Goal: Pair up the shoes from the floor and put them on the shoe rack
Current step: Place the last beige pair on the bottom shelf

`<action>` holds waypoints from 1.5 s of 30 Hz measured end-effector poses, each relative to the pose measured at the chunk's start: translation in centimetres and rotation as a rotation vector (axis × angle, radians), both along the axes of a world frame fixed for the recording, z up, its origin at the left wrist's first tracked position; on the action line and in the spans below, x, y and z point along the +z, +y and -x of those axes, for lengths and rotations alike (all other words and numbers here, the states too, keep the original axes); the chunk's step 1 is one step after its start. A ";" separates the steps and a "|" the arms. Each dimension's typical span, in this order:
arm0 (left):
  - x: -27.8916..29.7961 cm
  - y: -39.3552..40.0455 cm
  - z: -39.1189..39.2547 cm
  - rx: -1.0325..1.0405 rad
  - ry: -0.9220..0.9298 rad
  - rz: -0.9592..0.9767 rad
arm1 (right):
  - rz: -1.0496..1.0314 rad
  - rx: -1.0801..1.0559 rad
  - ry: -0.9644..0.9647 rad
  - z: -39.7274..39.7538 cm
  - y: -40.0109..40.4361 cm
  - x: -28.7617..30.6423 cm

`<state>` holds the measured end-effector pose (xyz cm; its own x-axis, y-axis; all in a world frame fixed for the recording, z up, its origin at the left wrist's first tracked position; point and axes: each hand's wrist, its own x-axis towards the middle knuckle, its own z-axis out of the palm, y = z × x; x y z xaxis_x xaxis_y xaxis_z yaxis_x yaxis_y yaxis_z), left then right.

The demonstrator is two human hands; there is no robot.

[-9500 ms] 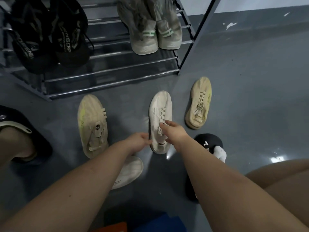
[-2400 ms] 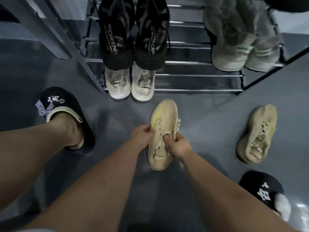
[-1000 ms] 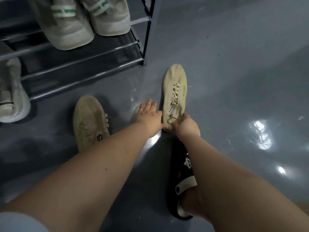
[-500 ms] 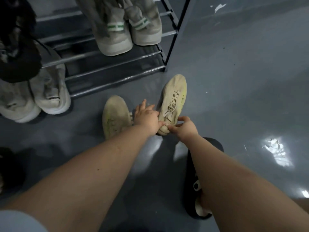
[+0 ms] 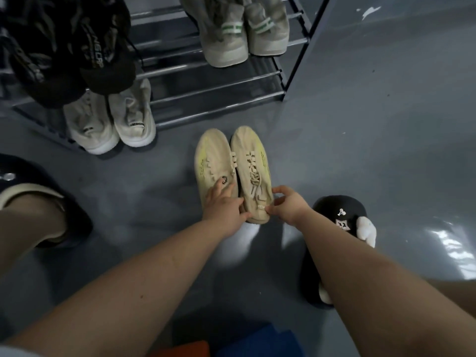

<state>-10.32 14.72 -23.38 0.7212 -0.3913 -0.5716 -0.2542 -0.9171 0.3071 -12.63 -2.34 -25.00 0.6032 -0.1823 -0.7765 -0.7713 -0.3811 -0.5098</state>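
Observation:
Two beige sneakers lie side by side on the grey floor, toes toward the shoe rack (image 5: 219, 91). The left beige sneaker (image 5: 212, 161) touches the right beige sneaker (image 5: 251, 163) along their inner sides. My left hand (image 5: 223, 204) lies over the heel of the left sneaker, its thumb on the heel of the right one. My right hand (image 5: 288, 206) pinches the heel of the right sneaker from the right side. The heels are partly hidden under my hands.
The rack holds a black pair (image 5: 77, 47), a white pair (image 5: 110, 122) on the lowest level and a grey pair with green stripes (image 5: 242, 34). My feet wear black slippers, one at the left (image 5: 38, 181) and one at the right (image 5: 340, 217). Bare rails stretch to the right of the white pair.
The right beige sneaker has been swung upright and drawn against the left one, so the two now sit together as a pair. My left hand has come down onto the heels.

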 end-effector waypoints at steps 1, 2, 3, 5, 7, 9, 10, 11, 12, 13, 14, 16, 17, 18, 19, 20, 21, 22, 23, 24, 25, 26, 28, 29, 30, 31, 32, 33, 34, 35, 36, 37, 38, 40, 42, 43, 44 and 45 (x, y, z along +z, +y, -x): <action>0.0 0.5 0.1 -0.009 0.002 0.004 | -0.006 -0.012 0.001 0.1 0.1 0.0; 0.0 1.1 0.2 -0.003 -0.009 0.013 | -0.012 -0.018 -0.001 0.2 0.2 -0.1; -0.1 1.8 0.2 0.019 -0.023 0.025 | -0.013 -0.017 0.000 0.3 0.3 -0.1; -0.4 3.2 0.2 0.130 -0.044 0.054 | -0.012 0.000 0.007 0.5 0.4 -0.2; -0.9 4.5 0.2 0.331 0.002 0.106 | -0.010 -0.013 0.036 0.7 0.5 -0.5; -1.4 5.4 0.2 0.636 0.164 0.209 | -0.021 -0.043 0.079 0.9 0.7 -0.8; -1.6 5.6 0.3 0.783 0.283 0.260 | -0.025 -0.050 0.092 0.9 0.8 -0.9; -1.8 5.7 0.5 0.904 0.412 0.308 | -0.033 -0.059 0.101 0.9 1.0 -0.9; -2.0 5.6 0.7 1.001 0.531 0.354 | -0.046 -0.069 0.100 0.9 1.2 -0.9; -2.2 5.4 0.9 1.080 0.620 0.408 | -0.064 -0.086 0.098 0.8 1.6 -0.8; -2.4 5.1 1.1 1.143 0.670 0.468 | -0.096 -0.120 0.098 0.7 1.9 -0.6; -2.8 4.7 1.2 1.227 0.701 0.577 | -0.172 -0.213 0.104 0.5 2.3 -0.7; -2.9 4.6 1.2 1.251 0.710 0.612 | -0.199 -0.249 0.111 0.4 2.5 -0.7; -3.1 4.5 1.2 1.267 0.714 0.634 | -0.214 -0.271 0.119 0.3 2.6 -0.7; -3.1 4.6 1.2 1.281 0.714 0.652 | -0.235 -0.295 0.123 0.2 2.6 -0.7; -3.1 4.7 1.2 1.293 0.711 0.662 | -0.265 -0.332 0.126 0.1 2.5 -0.5; -3.0 4.8 1.2 1.304 0.710 0.672 | -0.300 -0.373 0.125 0.1 2.4 -0.3; -3.0 5.0 1.2 1.309 0.714 0.684 | -0.335 -0.404 0.124 0.2 2.2 0.1; -2.8 5.1 1.1 1.313 0.722 0.699 | -0.364 -0.430 0.123 0.2 2.0 0.3; -2.7 5.3 1.0 1.313 0.736 0.717 | -0.383 -0.450 0.121 0.2 1.9 0.5; -2.5 5.4 1.0 1.312 0.752 0.736 | -0.392 -0.455 0.112 0.3 1.8 0.5; -2.4 5.5 1.0 1.310 0.765 0.755 | -0.403 -0.458 0.105 0.4 1.8 0.6; -2.0 5.6 0.9 1.327 0.775 0.794 | -0.461 -0.496 0.096 0.5 2.2 1.0; -1.8 5.7 0.8 1.343 0.778 0.819 | -0.500 -0.531 0.084 0.6 2.4 1.2; -1.5 5.8 0.8 1.359 0.781 0.848 | -0.531 -0.568 0.068 0.7 2.5 1.4; -1.3 5.9 0.7 1.369 0.785 0.878 | -0.551 -0.597 0.052 0.7 2.6 1.7; -1.0 6.0 0.6 1.370 0.790 0.905 | -0.566 -0.619 0.039 0.7 2.7 2.1; -0.7 6.1 0.4 1.365 0.792 0.927 | -0.580 -0.633 0.026 0.7 2.7 2.3; -0.4 6.2 0.3 1.356 0.789 0.943 | -0.592 -0.644 0.017 0.7 2.7 2.6; 0.0 6.2 0.2 1.342 0.783 0.953 | -0.601 -0.652 0.012 0.6 2.6 2.8; 0.3 6.1 0.0 1.323 0.775 0.962 | -0.608 -0.656 0.006 0.6 2.6 3.1; 0.7 6.0 -0.1 1.302 0.767 0.970 | -0.615 -0.656 -0.004 0.6 2.6 3.5; 1.1 6.0 -0.3 1.281 0.759 0.981 | -0.623 -0.658 -0.017 0.5 2.5 3.8; 1.8 5.8 -0.9 1.252 0.749 1.011 | -0.635 -0.654 -0.046 0.0 2.3 4.5; 2.5 5.7 -1.6 1.236 0.738 1.050 | -0.629 -0.642 -0.075 -0.8 2.0 5.3; 2.7 5.5 -2.0 1.228 0.731 1.067 | -0.619 -0.633 -0.088 -1.3 1.9 5.6; 3.0 5.4 -2.4 1.223 0.726 1.083 | -0.606 -0.623 -0.101 -1.8 1.8 6.0; 3.3 5.3 -2.8 1.222 0.723 1.098 | -0.590 -0.610 -0.112 -2.2 1.6 6.2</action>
